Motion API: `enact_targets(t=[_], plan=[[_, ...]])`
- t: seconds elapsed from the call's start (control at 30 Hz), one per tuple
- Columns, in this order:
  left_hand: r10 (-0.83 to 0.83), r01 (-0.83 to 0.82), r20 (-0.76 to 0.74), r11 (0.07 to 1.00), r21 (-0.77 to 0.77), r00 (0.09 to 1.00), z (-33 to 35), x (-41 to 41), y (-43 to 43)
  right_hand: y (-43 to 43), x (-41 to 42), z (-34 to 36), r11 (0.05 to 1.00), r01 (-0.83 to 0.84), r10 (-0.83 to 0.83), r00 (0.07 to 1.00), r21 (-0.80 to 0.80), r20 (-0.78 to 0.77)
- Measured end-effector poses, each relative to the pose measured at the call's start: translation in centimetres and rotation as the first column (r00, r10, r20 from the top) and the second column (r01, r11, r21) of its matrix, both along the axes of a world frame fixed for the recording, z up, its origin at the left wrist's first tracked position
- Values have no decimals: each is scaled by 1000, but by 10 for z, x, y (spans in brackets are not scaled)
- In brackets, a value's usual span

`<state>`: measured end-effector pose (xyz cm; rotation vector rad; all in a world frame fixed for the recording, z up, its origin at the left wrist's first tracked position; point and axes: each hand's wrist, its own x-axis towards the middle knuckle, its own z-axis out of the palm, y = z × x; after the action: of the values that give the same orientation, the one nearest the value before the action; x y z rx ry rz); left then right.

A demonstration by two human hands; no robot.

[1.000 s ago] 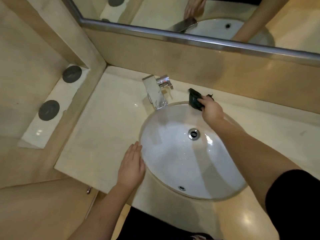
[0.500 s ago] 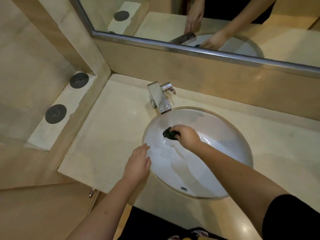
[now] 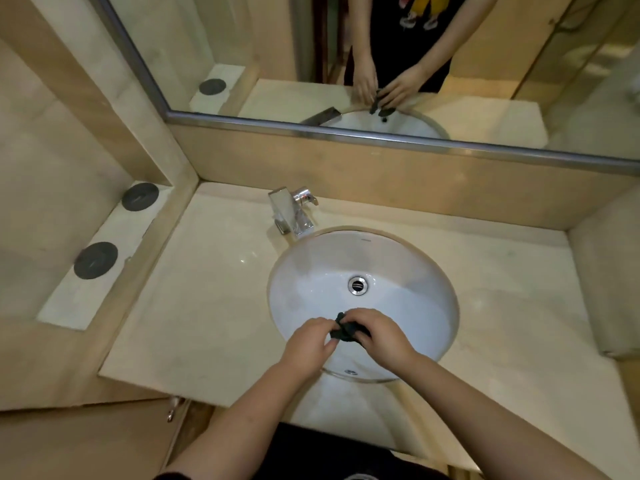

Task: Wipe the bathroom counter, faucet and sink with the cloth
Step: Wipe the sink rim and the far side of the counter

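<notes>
On the pale counter (image 3: pixel 194 306) the white oval sink (image 3: pixel 415 306) lies below the chrome faucet (image 3: pixel 292 211), and above its near side both hands, left (image 3: pixel 308 344) and right (image 3: pixel 382 337), pinch the small, dark, crumpled cloth (image 3: pixel 346 330).

- Both hands are together over the near side of the sink (image 3: pixel 419 268), the left hand (image 3: pixel 308 344) and right hand (image 3: pixel 386 341) pinching a small dark cloth (image 3: pixel 344 331) bunched between them.
- The drain (image 3: pixel 358 285) sits just beyond the hands.
- The faucet (image 3: pixel 290 213) stands on the counter (image 3: pixel 207 306) at the sink's far-left rim.
- The mirror (image 3: pixel 263 36) on the far wall reflects the hands and cloth.
</notes>
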<state>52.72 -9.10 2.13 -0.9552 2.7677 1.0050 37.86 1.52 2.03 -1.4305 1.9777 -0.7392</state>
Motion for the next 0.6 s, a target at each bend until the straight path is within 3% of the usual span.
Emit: enact_targets(t=[0.1, 0.3, 0.47, 0.53, 0.6], plan=[[-70, 71, 23, 994, -83, 997, -1, -1, -8, 5, 2, 5, 995, 74, -69, 994, 61, -82], [-277, 291, 99, 941, -173, 956, -19, 9, -43, 14, 7, -10, 920, 210, -121, 955, 330, -270], [-238, 282, 204, 933, -222, 949, -53, 47, -79, 22, 15, -38, 670, 322, -46, 917, 669, -396], [-207, 284, 299, 927, -244, 932, -63, 62, -93, 29, 20, -54, 589, 361, -100, 920, 723, -379], [-184, 264, 299, 930, -256, 936, -69, 72, -101, 28, 29, -67, 548, 363, -155, 930, 754, -334]])
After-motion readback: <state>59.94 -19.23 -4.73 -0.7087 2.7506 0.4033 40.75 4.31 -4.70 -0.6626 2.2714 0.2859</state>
